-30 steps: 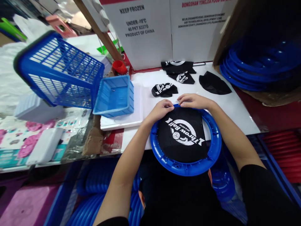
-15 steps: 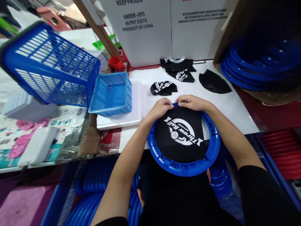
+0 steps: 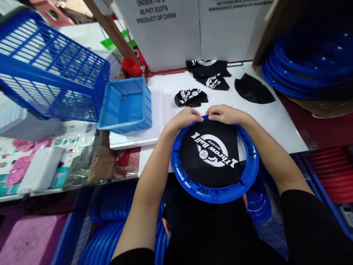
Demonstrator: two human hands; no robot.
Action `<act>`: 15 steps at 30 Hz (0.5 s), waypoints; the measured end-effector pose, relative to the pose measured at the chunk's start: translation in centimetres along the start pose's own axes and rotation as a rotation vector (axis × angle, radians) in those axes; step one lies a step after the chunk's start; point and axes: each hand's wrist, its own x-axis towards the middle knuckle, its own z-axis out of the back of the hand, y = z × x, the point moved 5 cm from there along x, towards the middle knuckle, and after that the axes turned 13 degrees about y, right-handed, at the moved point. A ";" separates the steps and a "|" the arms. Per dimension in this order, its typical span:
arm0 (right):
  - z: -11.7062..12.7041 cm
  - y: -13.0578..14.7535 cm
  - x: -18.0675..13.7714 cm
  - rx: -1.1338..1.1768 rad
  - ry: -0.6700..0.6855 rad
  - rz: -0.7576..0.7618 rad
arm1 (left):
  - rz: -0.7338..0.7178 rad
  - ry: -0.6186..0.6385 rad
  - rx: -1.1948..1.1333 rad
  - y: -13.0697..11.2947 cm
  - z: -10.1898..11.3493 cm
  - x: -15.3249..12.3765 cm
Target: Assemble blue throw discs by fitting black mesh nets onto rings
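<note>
A blue plastic ring (image 3: 215, 195) rests at the table's front edge, its near side reaching past it. Across its opening lies a black mesh disc (image 3: 198, 171) with a white "Throw Ball" print; a gap shows between mesh and ring at the right. My left hand (image 3: 187, 116) pinches the far rim with closed fingers. Right beside it, my right hand (image 3: 227, 114) is closed on the same rim and the mesh edge there. The fingertips nearly meet, and they hide how the mesh sits at that spot.
Several black mesh pieces (image 3: 253, 88) lie on the white tabletop (image 3: 275, 129) beyond the ring. To the left stand a light-blue bin (image 3: 125, 127) and a tilted blue basket (image 3: 82, 55). Stacked blue rings (image 3: 300, 86) fill a carton at the right. White cartons (image 3: 171, 40) close off the back.
The view has shifted slightly, so the table things appear higher in the picture. Both hands keep their hold on the far rim, with small finger movement.
</note>
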 end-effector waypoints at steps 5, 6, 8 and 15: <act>0.2 0.0 0.2 -0.013 -0.021 -0.009 | 0.002 -0.035 0.055 -0.5 0.1 0.0; 0.2 0.0 0.2 -0.009 -0.026 -0.013 | 0.002 -0.054 0.071 -0.6 0.0 -0.1; 0.2 0.0 0.2 0.014 -0.030 -0.027 | 0.004 -0.072 0.088 -0.7 -0.4 -0.2; 0.1 -0.3 0.2 0.030 -0.050 -0.025 | -0.023 -0.124 0.123 -0.8 -1.0 -0.6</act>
